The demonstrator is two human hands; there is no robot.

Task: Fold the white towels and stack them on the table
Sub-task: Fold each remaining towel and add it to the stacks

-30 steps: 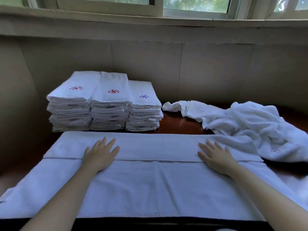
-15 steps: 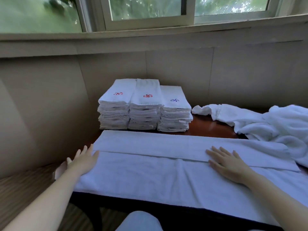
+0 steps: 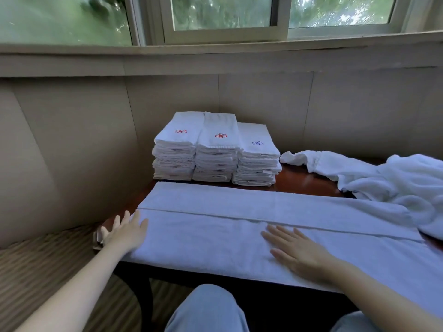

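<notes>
Wooden counter (image 3: 299, 185) below the window: 3 folded stacks (image 3: 215, 152) far left. 1 towel (image 3: 239, 231), folded lengthwise, lies near; left hand (image 3: 127, 232) flat at its left end, right hand (image 3: 297, 250) flat mid-towel, fingers straight. Crumpled pile (image 3: 383, 180) right seems left to fold.

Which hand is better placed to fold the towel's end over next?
Left, probably. The left hand rests at the left end of the spread towel, while the right hand lies flat mid-towel, suited to pinning it down.
</notes>
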